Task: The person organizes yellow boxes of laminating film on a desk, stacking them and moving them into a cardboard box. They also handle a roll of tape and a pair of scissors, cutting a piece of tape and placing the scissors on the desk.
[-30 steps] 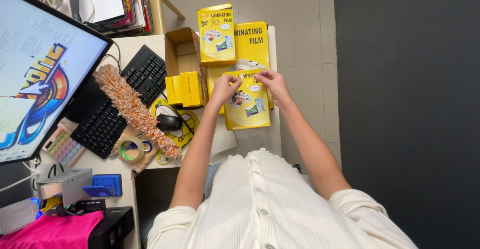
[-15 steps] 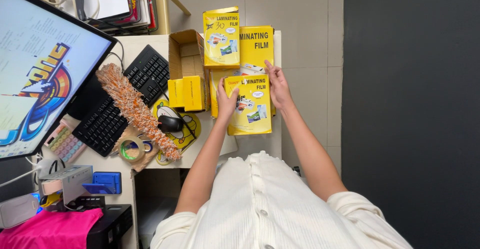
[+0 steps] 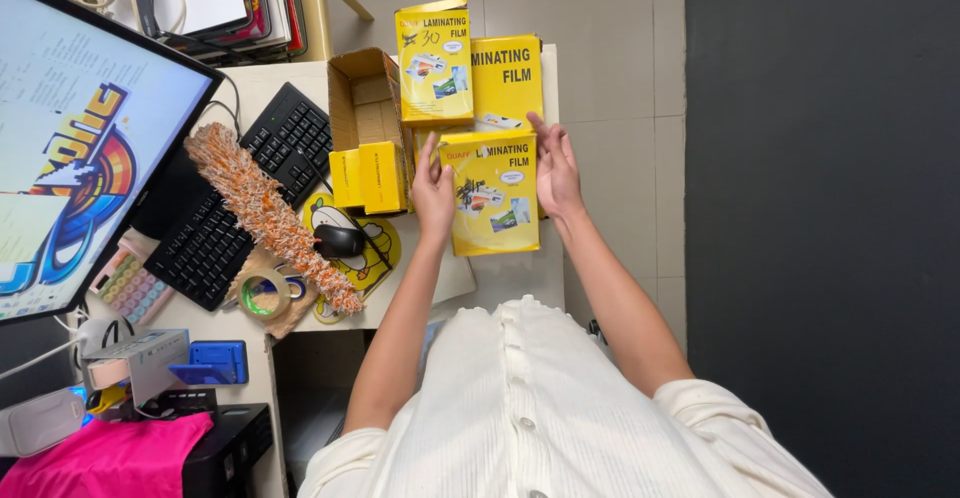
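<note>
I hold a flat yellow packet of laminating film [image 3: 491,195] between both hands over the desk's right side. My left hand [image 3: 432,190] presses its left edge, and my right hand [image 3: 556,171] presses its right edge with fingers stretched along it. Under and beyond it lie a larger yellow film packet [image 3: 508,78] and a smaller one [image 3: 434,53] stacked at the desk's far edge. An open cardboard box [image 3: 362,108] with small yellow boxes [image 3: 370,178] in it stands just left of my left hand.
A black keyboard [image 3: 250,193], an orange-and-white duster [image 3: 268,216], a black mouse [image 3: 338,241] on a yellow mat, and a tape roll [image 3: 262,298] fill the desk's left. A monitor [image 3: 80,148] stands far left. A dark wall [image 3: 820,218] runs along the right.
My hands went from working at the packet's top edge to gripping its two sides. The packet now lies squared between my palms, slightly farther from me.
</note>
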